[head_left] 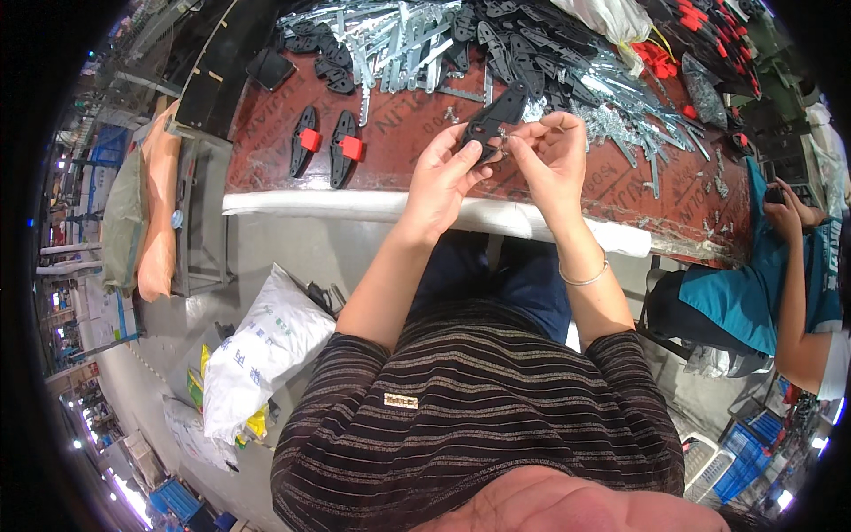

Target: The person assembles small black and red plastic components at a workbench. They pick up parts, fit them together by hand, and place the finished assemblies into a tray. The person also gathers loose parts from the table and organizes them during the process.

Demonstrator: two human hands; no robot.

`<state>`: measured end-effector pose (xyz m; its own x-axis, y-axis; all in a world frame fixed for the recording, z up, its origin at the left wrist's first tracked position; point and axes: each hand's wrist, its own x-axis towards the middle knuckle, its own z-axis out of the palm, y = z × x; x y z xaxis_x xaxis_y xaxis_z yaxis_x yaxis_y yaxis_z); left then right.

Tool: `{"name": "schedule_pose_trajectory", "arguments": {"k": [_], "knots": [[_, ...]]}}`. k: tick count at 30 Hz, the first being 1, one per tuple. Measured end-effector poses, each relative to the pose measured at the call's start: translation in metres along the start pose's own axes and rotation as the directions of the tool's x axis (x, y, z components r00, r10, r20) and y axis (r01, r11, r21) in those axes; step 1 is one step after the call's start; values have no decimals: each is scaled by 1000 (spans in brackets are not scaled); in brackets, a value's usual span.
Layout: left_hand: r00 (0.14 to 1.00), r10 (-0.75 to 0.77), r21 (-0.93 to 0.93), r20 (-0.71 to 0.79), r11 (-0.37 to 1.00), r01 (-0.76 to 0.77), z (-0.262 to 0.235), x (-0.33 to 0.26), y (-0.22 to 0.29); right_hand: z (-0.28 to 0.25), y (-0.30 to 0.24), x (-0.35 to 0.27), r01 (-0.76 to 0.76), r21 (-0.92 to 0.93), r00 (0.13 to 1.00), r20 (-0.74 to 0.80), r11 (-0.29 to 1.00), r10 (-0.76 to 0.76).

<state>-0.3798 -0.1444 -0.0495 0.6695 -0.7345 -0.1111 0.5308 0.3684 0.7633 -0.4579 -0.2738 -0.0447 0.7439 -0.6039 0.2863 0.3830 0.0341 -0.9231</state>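
My left hand (446, 177) grips a black plastic part (503, 108) of long, pointed shape above the table's front edge, thumb across its lower end. Close against that end, my right hand (554, 160) pinches a tiny shiny metal piece (503, 132), too small to name exactly. Two similar black parts lie on the table to the left, one with a red block (309, 139) on it and the other with a red block (352, 148) too. Beyond my hands spreads a heap of toothed metal strips (399, 49) and loose black parts (523, 58).
The reddish-brown table (390, 164) has a white padded roll (337, 202) along its front edge. Small metal pieces (603, 124) are piled to the right. A white sack (266, 350) rests on the floor at left. At right sits another person in a teal garment (740, 301).
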Motion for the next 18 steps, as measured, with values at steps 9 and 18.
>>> {"name": "schedule_pose_trajectory", "arguments": {"k": [9, 18], "knots": [[993, 120, 189, 7, 975, -120, 1, 1, -4, -3, -3, -1, 10, -85, 1000, 14, 996, -8], [993, 122, 291, 7, 949, -119, 11, 1, -3, -8, 0, -1, 14, 66, 1000, 10, 998, -14]]}}
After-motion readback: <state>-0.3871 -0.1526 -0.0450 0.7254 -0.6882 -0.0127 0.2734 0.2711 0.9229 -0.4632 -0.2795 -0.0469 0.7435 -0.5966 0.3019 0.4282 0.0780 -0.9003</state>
